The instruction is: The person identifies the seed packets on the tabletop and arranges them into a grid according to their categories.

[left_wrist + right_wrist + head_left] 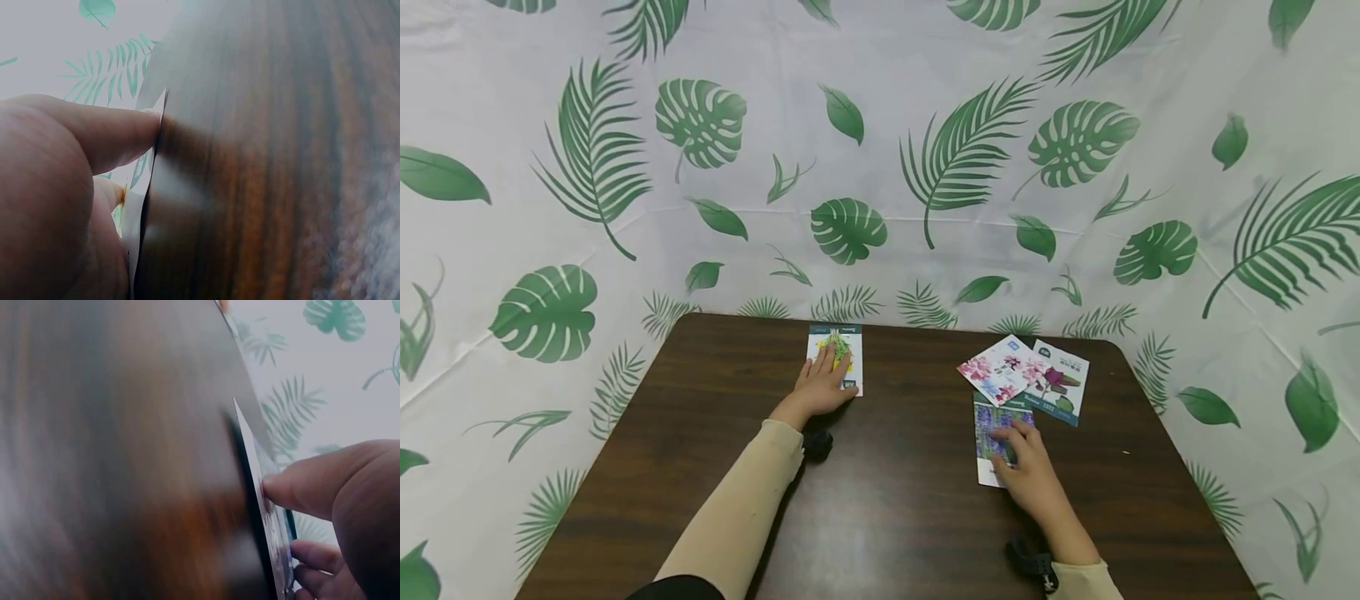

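My left hand [822, 386] lies on a seed packet with yellow flowers [856, 358] near the table's far edge, fingers spread. In the left wrist view its thumb [128, 134] touches the packet's edge, which stands slightly off the wood. My right hand [1030, 468] rests on a purple-flower packet [983, 446], thumb and fingertips apart on its printed face. The right wrist view shows the thumb [300, 487] against that packet [265, 515]. Touching its top end are a pink-flower packet [1000, 371] and a packet with a dark magenta bloom [1067, 379], which overlap.
The dark wooden table [895, 500] has a leaf-patterned white cloth [880, 167] hanging behind it and at both sides. A small pale speck [1125, 452] lies to the right of the packets. Dark wrist straps sit on both arms.
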Demonstrator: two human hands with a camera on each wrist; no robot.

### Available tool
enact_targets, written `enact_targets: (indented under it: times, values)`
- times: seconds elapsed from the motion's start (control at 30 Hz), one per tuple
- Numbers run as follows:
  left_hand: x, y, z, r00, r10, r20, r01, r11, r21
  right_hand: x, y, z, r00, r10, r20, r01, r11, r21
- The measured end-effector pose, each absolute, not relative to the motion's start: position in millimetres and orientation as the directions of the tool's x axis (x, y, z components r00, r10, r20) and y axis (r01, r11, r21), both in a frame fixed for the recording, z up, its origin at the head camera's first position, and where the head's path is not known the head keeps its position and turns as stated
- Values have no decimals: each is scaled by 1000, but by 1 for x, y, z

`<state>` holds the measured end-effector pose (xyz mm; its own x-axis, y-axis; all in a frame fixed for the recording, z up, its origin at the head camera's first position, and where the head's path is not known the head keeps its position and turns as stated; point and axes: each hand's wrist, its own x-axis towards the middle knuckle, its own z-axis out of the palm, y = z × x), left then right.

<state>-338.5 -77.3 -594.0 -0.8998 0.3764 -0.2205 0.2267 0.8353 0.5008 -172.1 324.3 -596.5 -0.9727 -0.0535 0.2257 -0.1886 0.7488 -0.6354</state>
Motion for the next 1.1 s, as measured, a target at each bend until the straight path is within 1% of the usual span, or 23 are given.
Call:
enact_targets:
  times: [0.13,0.27,0.37,0.97,1.1]
  values:
    - [-337,-78,-594,-897,380,-225,220,827,518,-175,317,-600,-978,-57,200,-176,740,-649]
    - [-339,-80,-599,-895,378,-236,217,832,511,-179,311,-603,-985,-70,156,-157,729,-666]
    - [-341,-81,-600,-893,383,-238,220,831,510,-183,305,-602,-986,-80,145,-158,717,-679]
    - [-342,-80,-597,-894,385,-228,221,823,524,-216,261,-602,-976,-111,189,-213,681,-701]
    - [-340,-80,-598,-893,390,-223,224,817,531,-224,253,-601,-978,-118,172,-206,676,-708]
